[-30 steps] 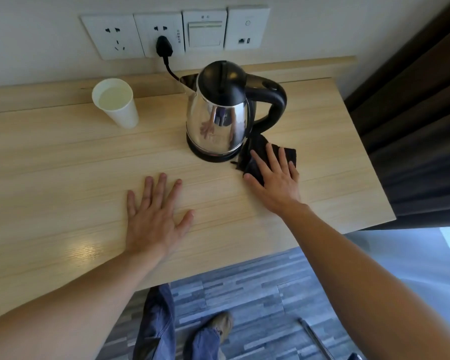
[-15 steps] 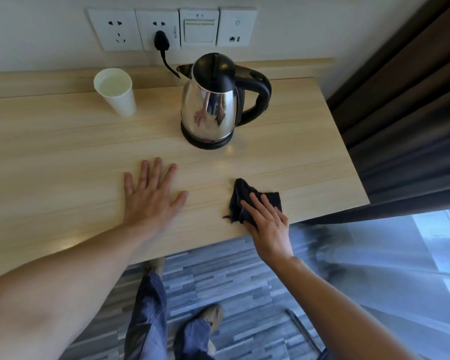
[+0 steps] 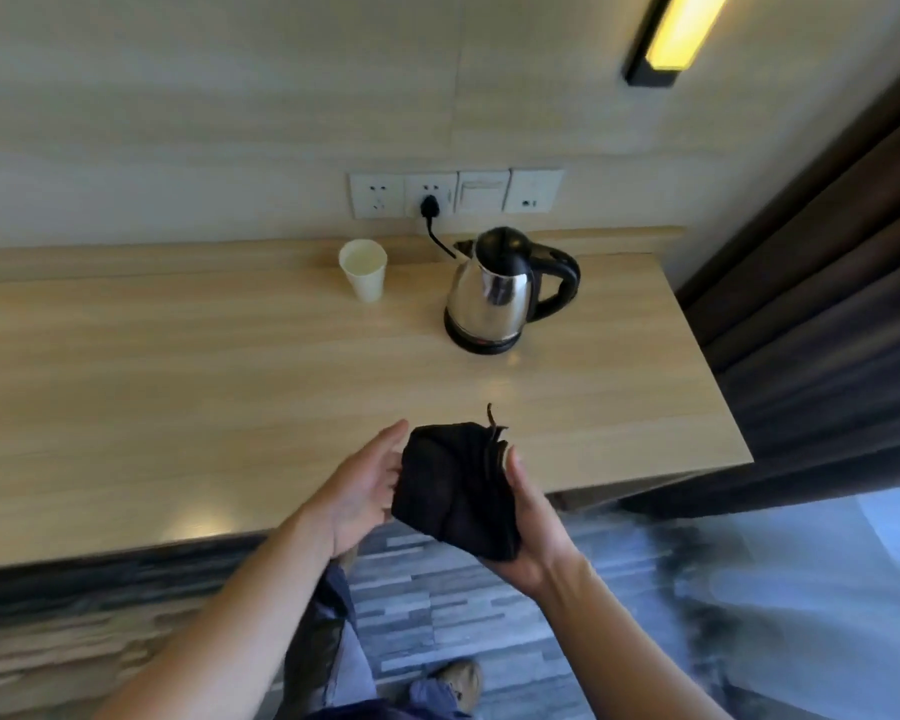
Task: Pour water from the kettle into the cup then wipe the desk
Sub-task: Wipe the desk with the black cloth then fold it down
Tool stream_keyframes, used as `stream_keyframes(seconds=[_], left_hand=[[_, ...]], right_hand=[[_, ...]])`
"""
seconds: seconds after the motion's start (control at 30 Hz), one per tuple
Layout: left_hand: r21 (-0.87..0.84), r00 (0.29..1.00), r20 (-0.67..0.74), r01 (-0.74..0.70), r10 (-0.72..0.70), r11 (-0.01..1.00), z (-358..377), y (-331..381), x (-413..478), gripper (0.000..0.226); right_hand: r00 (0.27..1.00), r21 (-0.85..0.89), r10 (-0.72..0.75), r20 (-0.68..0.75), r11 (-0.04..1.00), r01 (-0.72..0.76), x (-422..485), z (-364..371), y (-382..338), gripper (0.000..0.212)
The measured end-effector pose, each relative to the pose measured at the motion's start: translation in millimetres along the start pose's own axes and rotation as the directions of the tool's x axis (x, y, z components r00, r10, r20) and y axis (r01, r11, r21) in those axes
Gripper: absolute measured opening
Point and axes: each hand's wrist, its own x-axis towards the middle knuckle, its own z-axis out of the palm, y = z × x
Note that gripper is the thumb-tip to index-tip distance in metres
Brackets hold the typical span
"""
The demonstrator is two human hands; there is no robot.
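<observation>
Nearest the camera, both hands hold a folded black cloth (image 3: 455,488) in the air above the desk's front edge. The right hand (image 3: 533,532) cups it from beneath and the right side, fingers closed under the fabric, thumb along its right edge. The left hand (image 3: 357,488) lies against its left side with the palm open and the fingers spread rather than curled round it. Half a second ago the right hand alone pressed this cloth flat on the desk near the front edge, and the left hand lay palm-down on the wood; now both are lifted clear and the cloth is bunched between them. The view has also drawn back and tilted up, so more wall shows.

Below the forearms lie a grey striped floor (image 3: 437,610), a trouser leg and a shoe (image 3: 458,678).

The light wooden desk (image 3: 178,407) runs across the frame. Toward its back stands the steel kettle (image 3: 494,296) with black lid and handle, seated on its black base, where it stood before. Just left of it, apart, the white paper cup (image 3: 363,270) stands upright with water in it.

On the wall behind, a row of sockets and switches (image 3: 455,192) holds the kettle's black plug (image 3: 430,206). Higher right glows a yellow wall lamp (image 3: 671,36), and dark curtains (image 3: 827,283) hang at the right.
</observation>
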Motion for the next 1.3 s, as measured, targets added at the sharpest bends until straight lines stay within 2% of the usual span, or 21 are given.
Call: stream_keyframes(seconds=[0.07,0.1,0.17,0.27,0.4,0.5,0.7,0.83,1.0,1.13,1.2,1.3], left_hand=[[-0.120,1.000,0.005,-0.021,0.021,0.993,-10,14,-17,0.061],[-0.097,0.998,-0.039,-0.053,0.049,0.994,-15,22,-24,0.048],[0.077,0.962,-0.223,-0.146,0.160,0.986,-26,35,-29,0.030],[0.203,0.895,-0.325,-0.250,0.306,0.947,-50,56,-28,0.030],[0.319,0.846,-0.321,-0.328,0.427,0.889,-86,82,-24,0.034],[0.404,0.812,-0.325,-0.344,0.485,0.847,-118,102,-13,0.034],[0.475,0.815,-0.338,-0.284,0.471,0.833,-185,139,27,0.035],[0.434,0.813,-0.379,-0.265,0.441,0.861,-218,168,56,0.035],[0.444,0.811,-0.402,-0.233,0.425,0.865,-246,201,94,0.035],[0.444,0.828,-0.387,-0.218,0.405,0.869,-264,214,122,0.035],[0.459,0.830,-0.387,-0.204,0.401,0.865,-269,217,131,0.036],[0.415,0.831,-0.410,-0.196,0.375,0.888,-278,209,142,0.040]], right_hand=[[0.999,-0.113,-0.019,0.034,0.993,0.023,16,21,9,0.045],[0.999,-0.166,-0.024,0.027,0.986,0.029,25,31,12,0.046],[1.000,-0.228,-0.009,-0.029,0.974,0.002,46,50,17,0.044],[0.995,-0.281,-0.017,-0.098,0.960,-0.011,76,79,19,0.035],[0.967,-0.414,-0.179,-0.181,0.906,0.090,120,110,13,0.027],[0.934,-0.527,-0.255,-0.249,0.845,0.091,161,126,10,0.024],[0.869,-0.730,-0.367,-0.332,0.684,0.010,254,151,10,0.021],[0.821,-0.808,-0.453,-0.349,0.589,-0.019,312,168,3,0.015],[0.805,-0.846,-0.483,-0.345,0.531,-0.044,373,179,-9,0.016],[0.759,-0.863,-0.543,-0.358,0.503,-0.047,406,182,-17,0.014],[0.742,-0.886,-0.580,-0.335,0.462,-0.038,415,181,-18,0.021],[0.747,-0.951,-0.621,-0.240,0.303,-0.053,416,179,-9,0.041]])
